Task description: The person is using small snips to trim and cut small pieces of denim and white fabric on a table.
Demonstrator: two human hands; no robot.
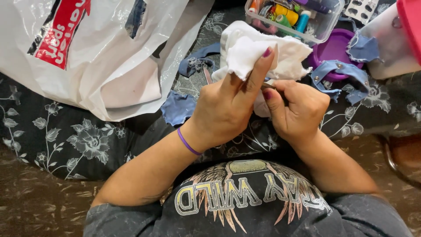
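White crumpled cotton cloth (254, 48) sits pinched in the left hand (226, 107), thumb and forefinger clamped on its edge. The right hand (298, 109) is closed just beside it, touching the cloth's lower fold. Blue denim scraps (177, 107) lie near, on the dark floral bedspread (66, 136); a clear plastic box of thread spools (294, 17) stands beyond.

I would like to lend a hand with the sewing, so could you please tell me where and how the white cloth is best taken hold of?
Grip the white cloth at its loose bunched upper edge, coming from above, on the far side. The left hand already pinches its near folds and the right hand works at its lower edge, so only the top, which stands up free above both hands, is probably open to take.
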